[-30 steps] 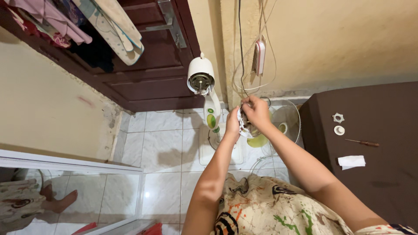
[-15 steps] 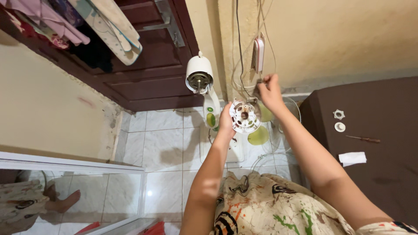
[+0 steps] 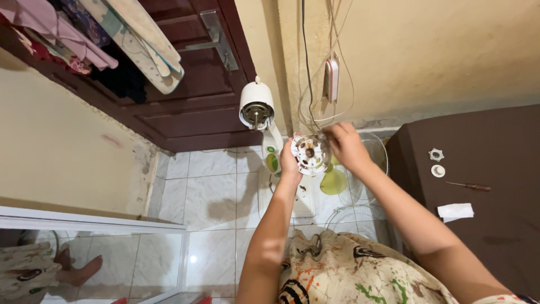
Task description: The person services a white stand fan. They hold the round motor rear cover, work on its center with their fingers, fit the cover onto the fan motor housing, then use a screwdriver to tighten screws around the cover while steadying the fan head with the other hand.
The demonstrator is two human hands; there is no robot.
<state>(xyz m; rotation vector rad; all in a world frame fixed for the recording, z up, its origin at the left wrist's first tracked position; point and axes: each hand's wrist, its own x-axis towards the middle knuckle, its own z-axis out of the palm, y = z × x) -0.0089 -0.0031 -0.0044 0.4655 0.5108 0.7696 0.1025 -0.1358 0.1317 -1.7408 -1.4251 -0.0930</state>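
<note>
One head-worn camera looks steeply down, close over both forearms, toward the tiled floor (image 3: 208,191)

Dark wood door (image 3: 185,107) behind, clothes (image 3: 84,39) hanging on it. Brown table (image 3: 495,186) at right: screwdriver (image 3: 468,186), white paper scrap (image 3: 455,211), two small white fittings (image 3: 436,162).

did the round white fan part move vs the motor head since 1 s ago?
Yes. The round white fan part has come up and toward the fan motor head. Earlier it sat lower, over the floor tiles; now both hands hold it just right of the motor.
</note>
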